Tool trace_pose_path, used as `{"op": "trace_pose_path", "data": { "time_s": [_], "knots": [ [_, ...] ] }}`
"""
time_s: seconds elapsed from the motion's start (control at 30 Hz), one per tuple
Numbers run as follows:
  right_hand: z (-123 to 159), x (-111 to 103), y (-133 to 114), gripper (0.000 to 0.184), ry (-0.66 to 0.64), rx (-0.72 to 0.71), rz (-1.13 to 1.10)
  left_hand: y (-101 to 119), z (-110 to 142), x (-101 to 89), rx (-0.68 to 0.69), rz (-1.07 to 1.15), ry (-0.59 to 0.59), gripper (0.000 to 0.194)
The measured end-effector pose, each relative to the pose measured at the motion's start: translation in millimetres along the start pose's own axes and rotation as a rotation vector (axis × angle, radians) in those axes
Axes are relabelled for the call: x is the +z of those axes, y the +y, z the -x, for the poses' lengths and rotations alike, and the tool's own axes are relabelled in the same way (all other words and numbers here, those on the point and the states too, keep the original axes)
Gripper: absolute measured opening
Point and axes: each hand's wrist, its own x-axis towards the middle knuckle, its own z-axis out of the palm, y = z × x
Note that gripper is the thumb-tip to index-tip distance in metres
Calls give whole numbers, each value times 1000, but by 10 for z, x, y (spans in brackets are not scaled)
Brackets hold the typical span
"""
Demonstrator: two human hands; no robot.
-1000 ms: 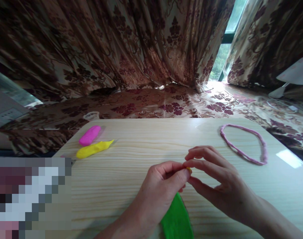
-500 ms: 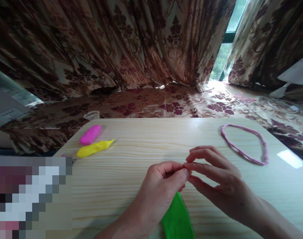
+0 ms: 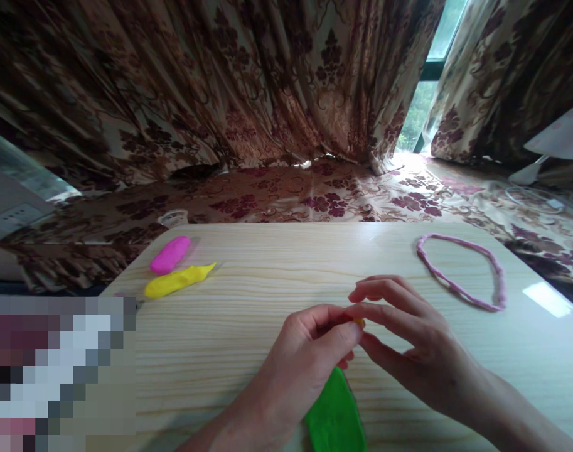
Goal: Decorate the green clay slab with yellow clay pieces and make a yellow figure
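Observation:
A small piece of yellow modelling clay (image 3: 360, 322) shows between my fingertips, mostly hidden by them. My left hand (image 3: 309, 351) pinches it between thumb and index finger. From the right, my right hand (image 3: 418, 336) has its thumb and index fingertips on the same piece, with its other fingers curved and raised. Under and beside my left hand a flat green clay strip (image 3: 337, 414) lies on the table, its upper end partly covered by that hand. At the far left are a yellow clay lump (image 3: 176, 281) with a pointed end and a pink clay block (image 3: 171, 254).
A twisted pale purple clay loop (image 3: 500, 282) lies on the right of the wooden table (image 3: 267, 251). Behind the table are a patterned cloth ledge (image 3: 286, 194) and curtains (image 3: 267, 81). A white lamp (image 3: 556, 138) stands at the right. A blurred patch covers the lower left.
My right fingertips have shifted slightly, and more of the small yellow piece shows between the hands. The clay on the table stays where it was.

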Motion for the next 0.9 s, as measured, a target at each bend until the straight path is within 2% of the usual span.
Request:
{"op": "trace_pose_path", "data": {
  "time_s": [0.17, 0.33, 0.5, 0.67, 0.9],
  "knots": [
    [1, -37, -19, 39, -37, 6, -19, -2, -11, -32, -2, -8, 11, 16],
    [-4, -37, 2, 32, 8, -3, -24, 9, -29, -47, 28, -46, 14, 18],
    [7, -33, 3, 33, -8, -3, -17, 23, -20, -36, 35, -119, 30, 15],
    [15, -42, -1, 26, -7, 6, -22, 5, -20, -49, 86, -66, 11, 29],
    [-1, -33, 9, 19, 5, 6, 2, 15, -37, -51, 33, -116, 23, 21]
  ]
}}
